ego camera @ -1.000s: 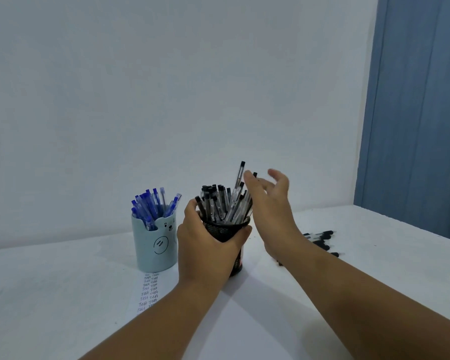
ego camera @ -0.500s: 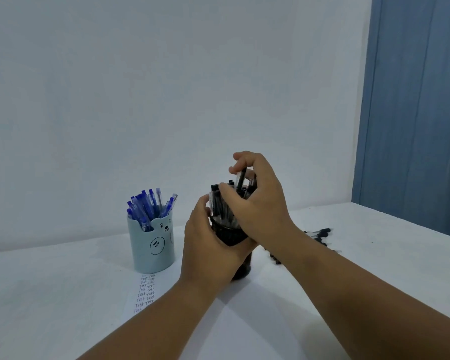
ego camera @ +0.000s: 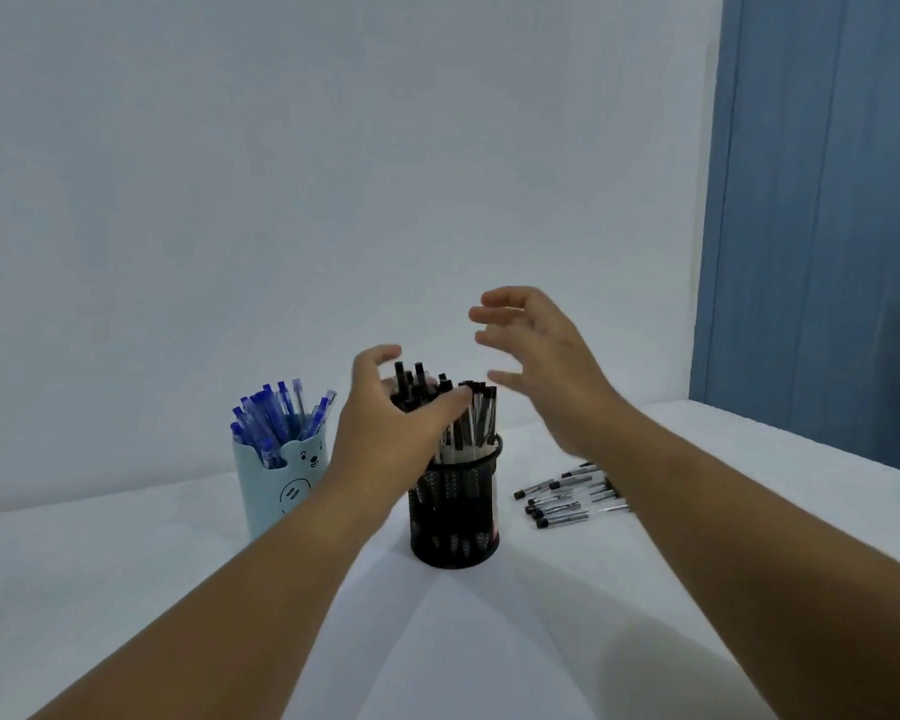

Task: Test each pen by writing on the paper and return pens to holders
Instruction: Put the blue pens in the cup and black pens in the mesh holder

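Two holders stand side by side on the white table (ego camera: 126, 589), toward its far edge near the pale wall (ego camera: 333, 148). On the left is the light blue holder (ego camera: 274, 491), printed with a bear face and packed with blue pens (ego camera: 276, 418). Just to its right, apart from it, stands the black mesh holder (ego camera: 455, 511), crowded with black-capped pens (ego camera: 476, 423) that stick up above its rim.

The left hand (ego camera: 385, 428) reaches over the near side of the mesh holder's top; its thumb lies across the upper pens and its fingers curve round behind them, spread loosely rather than clamped, so whether it truly grips them cannot be told. The right hand (ego camera: 546, 376) hangs in the air above and to the right of that holder, fingers spread and lightly bent, holding nothing and touching nothing.

Further right on the table, well apart from both holders, a loose heap of black-capped pens (ego camera: 567, 493) lies flat, partly hidden behind the right forearm. No writing paper can be made out. A blue door (ego camera: 822, 226) fills the right side beyond the table's far right corner.
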### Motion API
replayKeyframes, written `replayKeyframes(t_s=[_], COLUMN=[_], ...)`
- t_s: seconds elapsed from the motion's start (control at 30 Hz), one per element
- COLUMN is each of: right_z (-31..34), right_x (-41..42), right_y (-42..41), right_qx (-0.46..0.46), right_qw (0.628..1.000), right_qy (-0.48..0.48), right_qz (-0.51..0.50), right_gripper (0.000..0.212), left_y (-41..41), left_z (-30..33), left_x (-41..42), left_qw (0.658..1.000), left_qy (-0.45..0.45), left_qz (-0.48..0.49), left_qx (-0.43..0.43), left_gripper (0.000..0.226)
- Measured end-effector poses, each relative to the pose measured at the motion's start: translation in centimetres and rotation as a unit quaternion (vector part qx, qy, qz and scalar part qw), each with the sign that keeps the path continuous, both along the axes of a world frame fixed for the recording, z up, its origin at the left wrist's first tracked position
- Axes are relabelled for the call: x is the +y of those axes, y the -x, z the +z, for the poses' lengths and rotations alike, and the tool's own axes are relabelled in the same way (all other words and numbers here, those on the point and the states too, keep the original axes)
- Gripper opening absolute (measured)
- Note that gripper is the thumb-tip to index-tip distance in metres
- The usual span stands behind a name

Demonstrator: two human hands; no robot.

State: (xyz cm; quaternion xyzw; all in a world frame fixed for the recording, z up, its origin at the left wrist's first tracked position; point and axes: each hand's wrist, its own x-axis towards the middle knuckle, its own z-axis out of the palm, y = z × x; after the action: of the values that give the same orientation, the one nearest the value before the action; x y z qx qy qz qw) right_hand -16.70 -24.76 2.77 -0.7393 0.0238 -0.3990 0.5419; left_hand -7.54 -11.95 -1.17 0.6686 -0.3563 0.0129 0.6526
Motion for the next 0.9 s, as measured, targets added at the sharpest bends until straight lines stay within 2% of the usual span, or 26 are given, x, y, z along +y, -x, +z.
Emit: replayKeyframes(t_s=[0.07, 0.13, 0.2, 0.27, 0.3, 0.37, 0.5, 0.67, 0.8, 0.9], right_z=[0.1, -1.1, -3.7, -6.7, -8.2, -10.0, -10.3, -10.2, -10.4, -10.5], right_x=[-2.5, -5.4, -8.1, -10.0, -10.6, -11.0, -10.5, -10.7, -10.5, -10.2], right_y=[0.9, 2.1, 3.5, 4.6, 4.9, 4.9, 4.8, 4.7, 4.4, 4.5], right_qx=[0.038, 0.137, 0.289, 0.414, 0.447, 0.466, 0.414, 0.391, 0.353, 0.335], right_qw=[0.998, 0.979, 0.917, 0.845, 0.822, 0.798, 0.805, 0.793, 0.825, 0.843], right_qy=[0.035, 0.142, 0.269, 0.332, 0.349, 0.376, 0.415, 0.455, 0.430, 0.412], right_qz=[-0.022, -0.043, -0.059, -0.061, -0.061, -0.071, -0.090, -0.104, -0.100, -0.089], right_gripper=[0.020, 0.024, 0.058, 0.096, 0.108, 0.116, 0.095, 0.078, 0.050, 0.038], left_y=[0.0, 0.1, 0.1, 0.0, 0.0, 0.2, 0.3, 0.2, 0.1, 0.0], left_z=[0.1, -0.6, -1.8, -3.1, -3.5, -4.2, -5.5, -6.1, -6.3, -6.5], left_x=[0.1, 0.5, 0.6, 0.4, 0.2, 0.0, 0.0, 0.2, 0.3, 0.4], left_qw=[1.000, 0.998, 0.996, 0.994, 0.993, 0.993, 0.994, 0.996, 0.996, 0.996], left_qy=[0.006, -0.001, -0.002, -0.003, -0.001, 0.005, 0.000, -0.010, -0.014, -0.022], left_qz=[-0.026, -0.064, -0.089, -0.108, -0.113, -0.113, -0.102, -0.093, -0.088, -0.087], left_qx=[0.005, 0.020, 0.023, 0.022, 0.026, 0.037, 0.039, 0.012, 0.002, -0.006], left_gripper=[0.093, 0.104, 0.105, 0.096, 0.089, 0.079, 0.079, 0.090, 0.087, 0.086])
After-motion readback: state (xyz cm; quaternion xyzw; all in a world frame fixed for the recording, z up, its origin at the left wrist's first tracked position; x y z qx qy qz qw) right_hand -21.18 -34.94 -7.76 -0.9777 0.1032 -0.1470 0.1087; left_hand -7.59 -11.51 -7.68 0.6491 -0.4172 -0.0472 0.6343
